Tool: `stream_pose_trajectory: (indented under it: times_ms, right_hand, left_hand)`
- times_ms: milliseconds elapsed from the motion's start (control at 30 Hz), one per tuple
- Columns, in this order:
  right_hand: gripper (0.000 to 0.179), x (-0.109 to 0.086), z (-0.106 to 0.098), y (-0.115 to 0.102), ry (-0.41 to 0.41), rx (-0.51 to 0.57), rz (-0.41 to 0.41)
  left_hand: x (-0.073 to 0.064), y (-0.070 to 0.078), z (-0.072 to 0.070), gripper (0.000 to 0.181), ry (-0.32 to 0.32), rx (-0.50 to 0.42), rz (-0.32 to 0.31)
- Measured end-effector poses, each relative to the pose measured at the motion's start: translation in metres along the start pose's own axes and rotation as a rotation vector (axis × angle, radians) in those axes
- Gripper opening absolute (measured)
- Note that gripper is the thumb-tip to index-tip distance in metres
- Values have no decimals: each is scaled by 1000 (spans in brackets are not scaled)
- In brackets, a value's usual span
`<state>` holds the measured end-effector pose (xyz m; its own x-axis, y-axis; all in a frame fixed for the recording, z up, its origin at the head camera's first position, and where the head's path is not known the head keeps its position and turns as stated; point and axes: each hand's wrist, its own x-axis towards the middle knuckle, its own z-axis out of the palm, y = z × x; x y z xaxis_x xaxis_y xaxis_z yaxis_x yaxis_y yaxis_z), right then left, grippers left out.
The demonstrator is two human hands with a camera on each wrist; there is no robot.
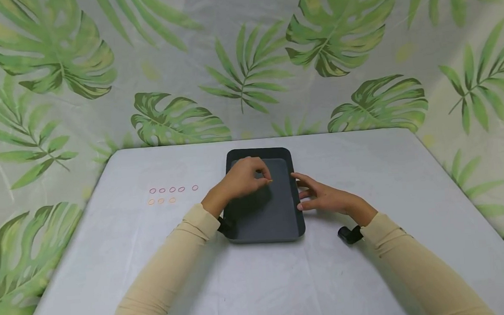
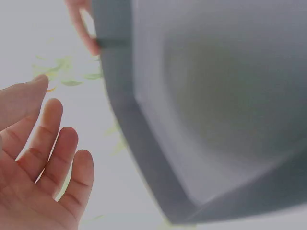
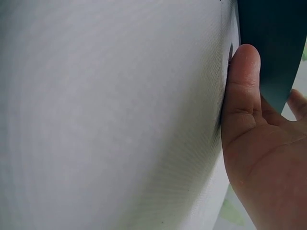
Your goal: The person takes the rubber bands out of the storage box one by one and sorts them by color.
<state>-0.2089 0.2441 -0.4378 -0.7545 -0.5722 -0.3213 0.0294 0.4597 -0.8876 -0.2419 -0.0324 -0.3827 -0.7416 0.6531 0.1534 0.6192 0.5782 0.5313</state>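
Observation:
Over the dark grey tray [image 1: 278, 228], my left hand [image 1: 245, 177] pinches a small orange band [image 1: 270, 180] between thumb and forefinger. Only a sliver of the band [image 2: 52, 89] shows at the fingertips in the left wrist view, and the other fingers are loosely bent. My right hand [image 1: 323, 196] rests with spread fingers against the tray's right wall. In the right wrist view, the thumb of that hand [image 3: 264, 153] lies straight along the outside of the tray [image 3: 273, 43].
Left of the tray, several thin red loops [image 1: 172, 190] lie in a row on the white tablecloth [image 1: 124, 261]. In front of them is a row of three orange loops [image 1: 161, 201]. A leaf-patterned cloth [image 1: 246, 66] hangs behind the table.

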Motion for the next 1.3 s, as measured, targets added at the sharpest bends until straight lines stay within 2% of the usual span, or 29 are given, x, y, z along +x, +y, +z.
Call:
stream_pose_trajectory:
  times_ms: [267, 400, 567, 967, 1100, 1300]
  right_hand:
    - [96, -1, 0, -1, 11, -16, 9]
    - [96, -1, 1, -1, 6, -15, 8]
    - [96, 0, 3, -1, -3, -16, -4]
    - [96, -1, 3, 0, 2, -32, -5]
    - [96, 0, 3, 1, 6, -42, 5]
    - [97, 0, 1, 2, 5, -37, -8]
  left_hand:
    - [-19, 23, -49, 4, 170, -153, 82]
    - [-31, 35, -64, 4, 242, -212, 119]
    - [-44, 40, -75, 3, 292, -249, 159]
    - [-68, 35, -91, 2, 335, -284, 125]
    - [-82, 26, -94, 5, 345, -215, 87]
    - [-114, 4, -97, 12, 381, -87, 32]
